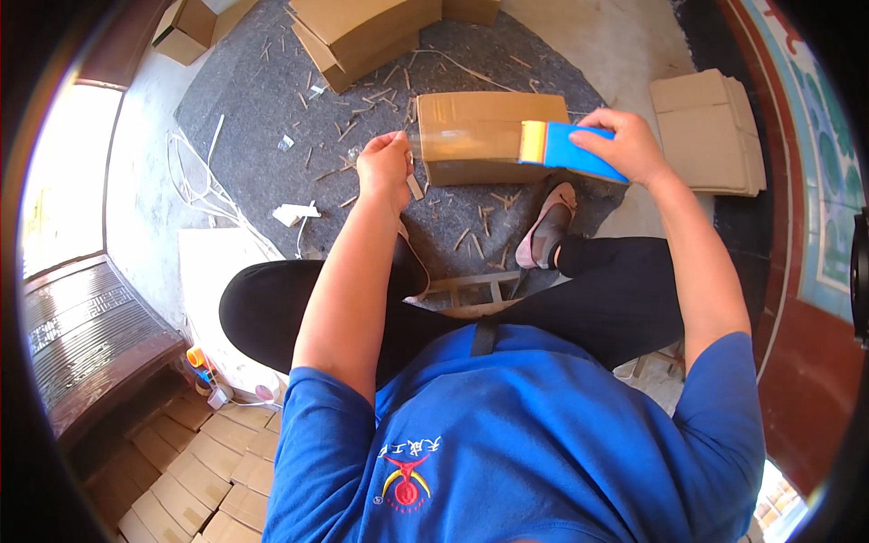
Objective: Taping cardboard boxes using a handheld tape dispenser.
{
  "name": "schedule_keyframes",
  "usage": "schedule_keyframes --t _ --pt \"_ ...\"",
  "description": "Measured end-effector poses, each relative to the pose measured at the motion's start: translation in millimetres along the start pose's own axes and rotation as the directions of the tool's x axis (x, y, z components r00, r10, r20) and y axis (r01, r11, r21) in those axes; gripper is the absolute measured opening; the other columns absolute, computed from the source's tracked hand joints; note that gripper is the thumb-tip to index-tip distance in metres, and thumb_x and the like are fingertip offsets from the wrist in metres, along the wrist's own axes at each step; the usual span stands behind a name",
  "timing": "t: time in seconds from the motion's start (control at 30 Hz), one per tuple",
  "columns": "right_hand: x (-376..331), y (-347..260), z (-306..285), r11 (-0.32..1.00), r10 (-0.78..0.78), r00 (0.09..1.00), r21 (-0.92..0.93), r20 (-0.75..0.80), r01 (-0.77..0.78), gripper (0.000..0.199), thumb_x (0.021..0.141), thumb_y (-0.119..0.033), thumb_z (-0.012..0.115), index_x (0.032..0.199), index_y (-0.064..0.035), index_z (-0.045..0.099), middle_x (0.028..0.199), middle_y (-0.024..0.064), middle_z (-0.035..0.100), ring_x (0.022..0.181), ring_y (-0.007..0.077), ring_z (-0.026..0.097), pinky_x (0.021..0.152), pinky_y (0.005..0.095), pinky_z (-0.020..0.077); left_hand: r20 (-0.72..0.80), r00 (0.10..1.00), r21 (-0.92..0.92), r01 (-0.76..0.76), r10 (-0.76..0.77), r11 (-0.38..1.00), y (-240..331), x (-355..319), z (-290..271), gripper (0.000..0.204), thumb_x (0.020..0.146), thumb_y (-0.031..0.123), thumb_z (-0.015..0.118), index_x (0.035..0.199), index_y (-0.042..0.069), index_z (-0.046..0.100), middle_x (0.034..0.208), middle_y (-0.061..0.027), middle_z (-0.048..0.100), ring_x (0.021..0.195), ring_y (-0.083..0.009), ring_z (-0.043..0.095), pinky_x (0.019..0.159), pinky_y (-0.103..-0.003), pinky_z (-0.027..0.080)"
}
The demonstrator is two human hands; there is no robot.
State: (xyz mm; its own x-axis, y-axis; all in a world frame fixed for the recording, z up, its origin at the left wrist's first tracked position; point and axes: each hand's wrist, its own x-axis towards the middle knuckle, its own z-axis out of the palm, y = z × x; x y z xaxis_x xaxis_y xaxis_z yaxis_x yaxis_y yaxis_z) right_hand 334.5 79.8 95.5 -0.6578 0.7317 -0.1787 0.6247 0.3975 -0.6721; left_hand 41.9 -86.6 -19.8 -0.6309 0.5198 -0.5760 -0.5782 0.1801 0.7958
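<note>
A closed brown cardboard box (493, 136) lies on the dark mat in front of me, with a shiny strip of clear tape (466, 116) along its top. My right hand (625, 149) grips a blue tape dispenser (584, 152) at the box's right end; its yellow front rests against the box's top and near edge. Beside the left end, my left hand (385, 167) is closed in a pinch. What its fingers hold is too small to make out; a small brown strip (415, 186) shows just below them.
Cardboard scraps litter the dark mat (244, 100). Larger cartons (362, 32) stand at the far side, and flattened cardboard (706, 131) is stacked to the right. White cords (195, 176) lie on the left. Packed small boxes (195, 480) and an orange tape roll (195, 356) are at lower left.
</note>
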Motion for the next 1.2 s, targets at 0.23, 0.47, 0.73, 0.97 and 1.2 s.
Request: schedule_keyframes --t 0.23,0.47,0.73,0.97,1.2 --pt "66.5 -31.2 16.2 0.937 0.034 0.999 -0.347 -0.012 -0.036 0.039 0.080 -0.047 0.075 0.096 -0.0114 0.076 0.089 0.0115 0.073 0.084 0.0265 0.070 0.077 0.0377 0.0532 -0.099 0.983 0.233 -0.129 0.155 0.964 0.6 65.0 0.0 0.021 0.088 0.020 0.078 0.091 0.005 0.063 0.069 -0.0001 0.057 0.052 -0.0108 0.047 0.047 -0.027 0.038" --pt "92.0 -20.7 29.5 0.920 0.110 0.992 -0.384 0.055 -0.080 0.041 0.076 -0.052 0.073 0.095 -0.0160 0.077 0.095 0.0103 0.074 0.092 0.0296 0.070 0.078 0.0418 0.0541 -0.096 0.991 0.252 -0.069 0.095 0.965 -27.2 85.9 -8.7 0.019 0.087 0.019 0.077 0.092 0.003 0.067 0.080 0.0000 0.064 0.069 -0.0097 0.053 0.062 -0.027 0.044" --pt "96.1 -23.3 41.3 0.901 0.112 0.989 -0.430 0.092 -0.062 0.039 0.076 -0.050 0.075 0.092 -0.0142 0.076 0.085 0.0103 0.073 0.082 0.0290 0.070 0.074 0.0398 0.0532 -0.222 0.957 0.221 0.236 -0.187 0.946 -79.1 83.0 9.2 0.054 0.092 0.031 0.072 0.134 0.002 0.055 0.120 -0.0156 0.063 0.105 -0.0266 0.062 0.084 -0.041 0.052" --pt "88.6 4.0 34.7 0.912 0.042 0.996 -0.409 0.084 -0.004 0.039 0.077 -0.051 0.074 0.089 -0.0139 0.074 0.084 0.0112 0.073 0.083 0.0315 0.070 0.072 0.0428 0.0531 0.548 0.589 0.713 -0.700 0.594 0.035 -27.0 34.7 47.2 0.054 0.097 0.026 0.056 0.146 0.007 0.043 0.149 -0.0176 0.045 0.142 -0.0369 0.037 0.118 -0.051 0.026" --pt "88.2 17.3 23.2 0.921 0.001 0.981 -0.382 0.192 0.073 0.048 0.078 -0.058 0.068 0.092 -0.0122 0.074 0.087 0.0139 0.072 0.086 0.0337 0.069 0.076 0.0456 0.0540 0.624 0.706 0.779 -0.529 0.335 -0.336 -39.8 23.3 68.6 0.067 0.100 0.047 0.042 0.155 0.009 0.033 0.164 -0.0097 0.024 0.153 -0.0303 0.013 0.122 -0.055 0.010"
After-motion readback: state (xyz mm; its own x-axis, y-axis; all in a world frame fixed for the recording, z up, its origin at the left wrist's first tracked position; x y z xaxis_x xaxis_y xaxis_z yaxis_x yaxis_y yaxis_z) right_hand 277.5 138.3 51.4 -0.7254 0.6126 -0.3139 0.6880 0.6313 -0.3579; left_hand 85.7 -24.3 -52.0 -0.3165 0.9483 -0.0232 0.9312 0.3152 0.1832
